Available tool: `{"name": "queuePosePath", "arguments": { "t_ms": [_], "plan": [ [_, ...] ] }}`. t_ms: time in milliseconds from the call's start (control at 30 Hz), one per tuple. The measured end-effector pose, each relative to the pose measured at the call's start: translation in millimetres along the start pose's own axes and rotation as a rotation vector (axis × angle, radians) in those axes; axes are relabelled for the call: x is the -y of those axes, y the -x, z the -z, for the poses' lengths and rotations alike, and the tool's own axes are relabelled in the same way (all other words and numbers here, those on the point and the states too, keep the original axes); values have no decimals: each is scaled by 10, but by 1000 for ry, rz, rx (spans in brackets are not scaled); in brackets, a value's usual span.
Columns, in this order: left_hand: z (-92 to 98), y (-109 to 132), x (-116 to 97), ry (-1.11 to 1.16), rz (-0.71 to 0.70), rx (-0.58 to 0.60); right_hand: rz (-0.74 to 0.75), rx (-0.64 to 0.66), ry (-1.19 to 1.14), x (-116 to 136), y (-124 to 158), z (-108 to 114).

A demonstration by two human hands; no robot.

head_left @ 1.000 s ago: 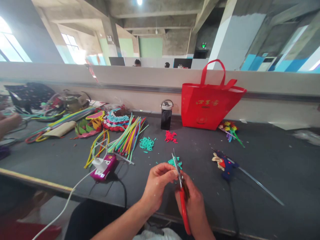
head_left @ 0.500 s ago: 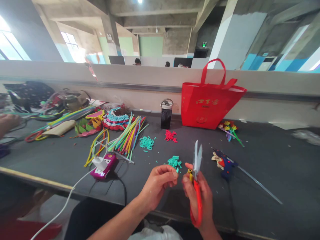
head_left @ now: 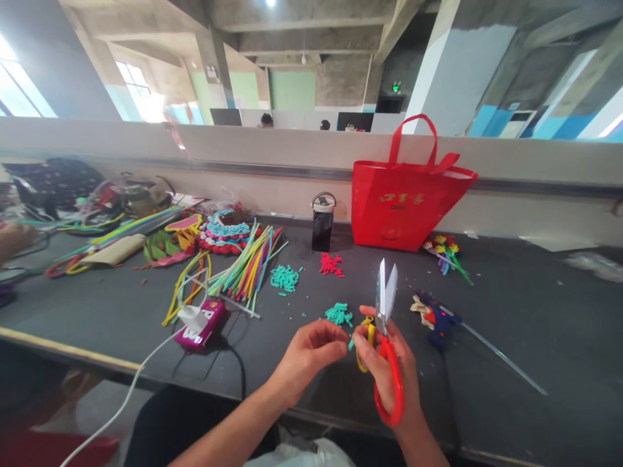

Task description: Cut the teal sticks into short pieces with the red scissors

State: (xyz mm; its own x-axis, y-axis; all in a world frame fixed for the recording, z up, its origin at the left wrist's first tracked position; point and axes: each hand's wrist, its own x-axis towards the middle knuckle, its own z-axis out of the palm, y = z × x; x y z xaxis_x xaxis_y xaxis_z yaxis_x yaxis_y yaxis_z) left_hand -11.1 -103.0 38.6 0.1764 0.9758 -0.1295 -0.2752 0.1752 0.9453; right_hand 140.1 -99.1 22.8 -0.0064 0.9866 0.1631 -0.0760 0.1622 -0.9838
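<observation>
Scissors (head_left: 388, 288) with red handles point upward in my right hand (head_left: 396, 370), their blades slightly apart. A curled yellow strip (head_left: 370, 337) is also held in that hand, by the fingers. My left hand (head_left: 311, 360) is closed in a pinch just to the left. Between its fingertips and my right thumb is a small teal piece (head_left: 351, 344); which hand bears it is hard to tell, but the left fingertips are on its end. Just beyond the hands lies a pile of short teal pieces (head_left: 339, 314).
Another teal pile (head_left: 285, 278) and a red pile (head_left: 331, 264) lie farther back. Coloured strips (head_left: 250, 263) and a purple power block (head_left: 202, 324) are on the left. A black tumbler (head_left: 322, 224) and red bag (head_left: 411, 201) stand behind. A glue gun (head_left: 440, 321) lies right.
My right hand has turned the scissors slightly, and their blades are wider apart. The hands have come together, and the teal piece now shows between them. More of the yellow strip is visible.
</observation>
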Motion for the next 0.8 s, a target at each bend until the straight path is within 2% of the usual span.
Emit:
{"name": "queuePosePath", "arguments": {
  "t_ms": [133, 200, 333, 467, 533, 600, 800],
  "plan": [
    [-18, 2, 16, -305, -154, -63, 35, -27, 138, 65, -18, -12],
    [-25, -2, 35, -351, -167, -95, 50, -22, 151, 83, -13, -31],
    [-35, 4, 12, -61, -89, -156, 112, -42, 285, -40, 28, -44],
    [-55, 20, -79, 197, -60, -204, 355, -76, 541, -377, 132, -26],
    [-72, 25, -112, 257, -49, -210, 472, -40, 585, -516, 188, -27],
    [-88, 27, -128, 288, -46, -208, 494, -14, 610, -579, 228, -36],
    [-86, 29, -129, 269, -60, -194, 514, -8, 655, -517, 227, -45]
  ]
}}
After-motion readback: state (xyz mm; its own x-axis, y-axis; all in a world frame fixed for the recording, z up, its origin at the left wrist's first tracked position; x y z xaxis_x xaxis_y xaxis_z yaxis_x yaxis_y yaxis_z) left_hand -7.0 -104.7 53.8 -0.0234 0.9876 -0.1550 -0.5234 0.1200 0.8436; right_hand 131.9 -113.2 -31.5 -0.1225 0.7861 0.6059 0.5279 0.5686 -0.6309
